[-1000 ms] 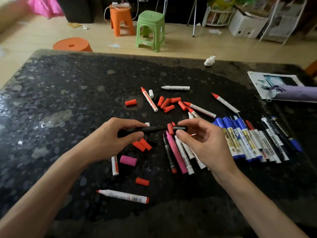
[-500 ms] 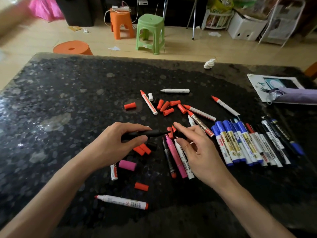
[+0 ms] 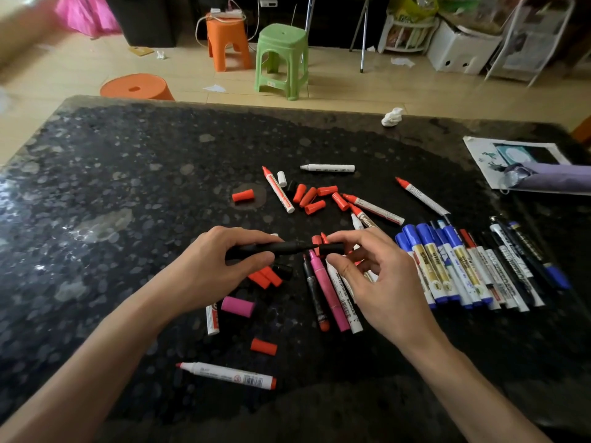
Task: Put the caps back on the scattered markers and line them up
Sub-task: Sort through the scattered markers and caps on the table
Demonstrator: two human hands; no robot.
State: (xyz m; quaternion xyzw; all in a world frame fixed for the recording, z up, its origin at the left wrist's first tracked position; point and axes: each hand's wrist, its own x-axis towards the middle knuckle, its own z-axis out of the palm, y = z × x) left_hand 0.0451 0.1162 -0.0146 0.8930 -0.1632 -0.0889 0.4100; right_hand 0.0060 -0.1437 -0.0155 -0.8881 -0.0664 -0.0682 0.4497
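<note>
Head view: left hand (image 3: pixel 211 266) grips black marker (image 3: pixel 271 248), right hand (image 3: pixel 380 282) pinches cap (image 3: pixel 332 249) at its tip. Row (image 3: pixel 454 266) at right capped; red markers (image 3: pixel 277 193), loose caps (image 3: pixel 315 207) mid-frame left to do.

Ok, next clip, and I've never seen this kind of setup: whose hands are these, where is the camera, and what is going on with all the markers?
There is no machine here. A person works with bare hands, and the one camera sits on their head, looking forward and down, so the arms come in from the bottom edge. The left hand grips a black marker by its barrel. The right hand pinches a black cap right at the marker's tip. On the dark speckled table lie uncapped red markers, loose red caps, a pink marker and a pink cap. To the right, capped blue markers lie side by side in a row.
</note>
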